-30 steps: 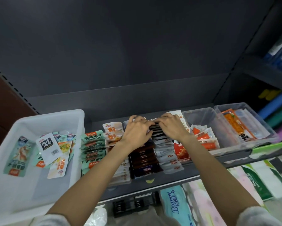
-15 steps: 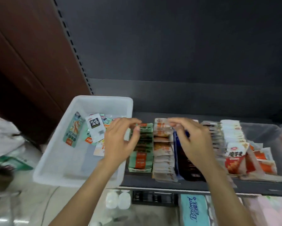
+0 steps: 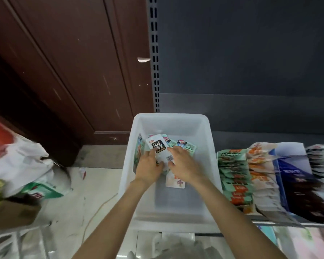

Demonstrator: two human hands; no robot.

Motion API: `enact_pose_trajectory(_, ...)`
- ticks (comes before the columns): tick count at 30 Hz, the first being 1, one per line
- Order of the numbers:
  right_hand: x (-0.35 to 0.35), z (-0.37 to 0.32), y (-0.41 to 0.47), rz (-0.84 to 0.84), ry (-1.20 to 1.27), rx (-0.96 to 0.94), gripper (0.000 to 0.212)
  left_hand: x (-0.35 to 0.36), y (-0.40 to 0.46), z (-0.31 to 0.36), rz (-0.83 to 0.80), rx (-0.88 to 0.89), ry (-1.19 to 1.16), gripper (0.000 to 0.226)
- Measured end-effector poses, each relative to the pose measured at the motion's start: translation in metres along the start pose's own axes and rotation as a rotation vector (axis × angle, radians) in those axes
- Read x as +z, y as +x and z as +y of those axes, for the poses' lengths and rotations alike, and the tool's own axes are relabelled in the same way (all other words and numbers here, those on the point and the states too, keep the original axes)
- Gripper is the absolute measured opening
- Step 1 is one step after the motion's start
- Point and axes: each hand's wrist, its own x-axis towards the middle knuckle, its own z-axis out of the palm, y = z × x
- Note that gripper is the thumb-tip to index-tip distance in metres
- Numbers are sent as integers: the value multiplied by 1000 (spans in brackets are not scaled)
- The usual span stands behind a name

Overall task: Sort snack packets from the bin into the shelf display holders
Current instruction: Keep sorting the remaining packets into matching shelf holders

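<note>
The white bin (image 3: 210,139) stands in the middle, left of the shelf holders. Inside it lie a white packet with a black label (image 3: 158,146), green packets (image 3: 187,148) and a white-and-orange packet (image 3: 175,181). Both hands are down in the bin. My left hand (image 3: 150,165) grips the left edge of the black-label packet, thumb near its lower end. My right hand (image 3: 184,165) rests with spread fingers on the packets beside it, touching that packet's right edge. On the shelf to the right stand rows of green packets (image 3: 232,176), orange-white packets (image 3: 260,174) and dark blue packets (image 3: 297,184).
A brown wooden door (image 3: 63,71) fills the left. White plastic bags (image 3: 20,165) and a cardboard box (image 3: 11,214) sit on the floor to the left. The slotted shelf upright (image 3: 154,71) rises behind the bin. More goods lie on the lower shelf (image 3: 176,240).
Both hands left the shelf rows and moved left into the bin. The view swung left with them. My left hand has taken hold of the black-label packet.
</note>
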Motion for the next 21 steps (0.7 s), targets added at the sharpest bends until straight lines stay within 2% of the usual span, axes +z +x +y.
enact_pose_trajectory(4,32,2,23,-61,-90,86,48,13,26,-12,-81,-117,-91,65)
enact_pose_trajectory(6,49,1,20,-94,-198,93,55,16,31,-13,-76,-160,-189,67)
enact_pose_trajectory(9,65,-8,4,-23,-186,74,54,18,31,-11,-48,-179,-337,68)
enact_pose_trajectory(12,63,-9,-9,14,79,125,40,20,28,-18,-50,-182,-391,67)
enact_pose_trajectory(14,57,-5,-10,29,345,276,30,21,25,-22,-80,-146,-357,67)
enact_pose_trajectory(15,51,-3,-10,65,513,373,24,19,21,-18,-93,-112,-319,59)
enact_pose_trajectory(17,36,-3,-9,176,850,527,16,11,8,-7,-62,21,-236,35)
enact_pose_trajectory(18,27,-2,-8,217,947,556,19,8,2,-3,-17,117,-220,29)
enact_pose_trajectory(20,8,0,-7,244,994,541,33,0,-10,2,55,310,-211,30)
enact_pose_trajectory(21,0,1,-8,255,983,521,34,-3,-14,2,86,399,-183,33)
